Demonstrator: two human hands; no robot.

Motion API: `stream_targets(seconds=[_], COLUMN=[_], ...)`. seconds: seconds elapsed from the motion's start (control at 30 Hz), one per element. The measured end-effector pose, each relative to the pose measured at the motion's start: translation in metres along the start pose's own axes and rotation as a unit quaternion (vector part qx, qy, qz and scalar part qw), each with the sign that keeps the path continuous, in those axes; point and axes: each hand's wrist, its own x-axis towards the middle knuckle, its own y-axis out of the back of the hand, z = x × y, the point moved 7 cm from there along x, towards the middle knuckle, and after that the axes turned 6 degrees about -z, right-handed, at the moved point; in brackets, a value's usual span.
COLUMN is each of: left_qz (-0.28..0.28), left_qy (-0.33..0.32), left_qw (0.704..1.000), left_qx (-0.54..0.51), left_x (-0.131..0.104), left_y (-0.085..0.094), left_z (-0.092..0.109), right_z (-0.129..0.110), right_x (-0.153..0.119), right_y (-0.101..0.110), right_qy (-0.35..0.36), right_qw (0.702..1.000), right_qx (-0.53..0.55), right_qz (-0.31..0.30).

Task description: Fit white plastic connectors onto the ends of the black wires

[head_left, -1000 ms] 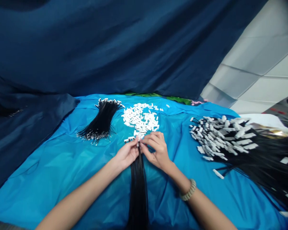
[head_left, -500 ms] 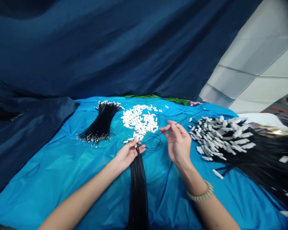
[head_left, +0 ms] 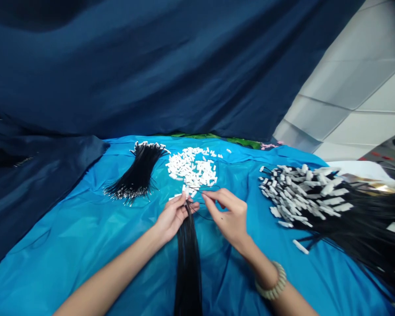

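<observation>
The left hand pinches the top of the black bundle near the white pieces, so the right hand (pinching a thin cord) probably works best with light, even tension.

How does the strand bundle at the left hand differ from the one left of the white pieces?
The front bundle runs past the frame's bottom edge; the left bundle shows whole. The front bundle is narrow and nearly straight; the left bundle flares at both ends. Both are made of many thin black strands.
</observation>
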Motion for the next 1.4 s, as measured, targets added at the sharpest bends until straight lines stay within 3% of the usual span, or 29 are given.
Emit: stream_targets(seconds=[0.17, 1.4], left_qz=[-0.012, -0.049], left_qy=[-0.007, -0.023], left_qw=[1.0, 0.998], left_qx=[-0.005, -0.006], left_x=[-0.0027, -0.0048], left_y=[-0.0035, -0.0089], left_z=[-0.0003, -0.001], right_z=[0.0009, -0.0042], right_x=[-0.0048, -0.0096], right_y=[-0.0141, -0.0134], right_qy=[0.029, 0.06], right_qw=[0.999, 0.996], right_qx=[-0.033, -0.066], right_qz=[-0.009, 0.017])
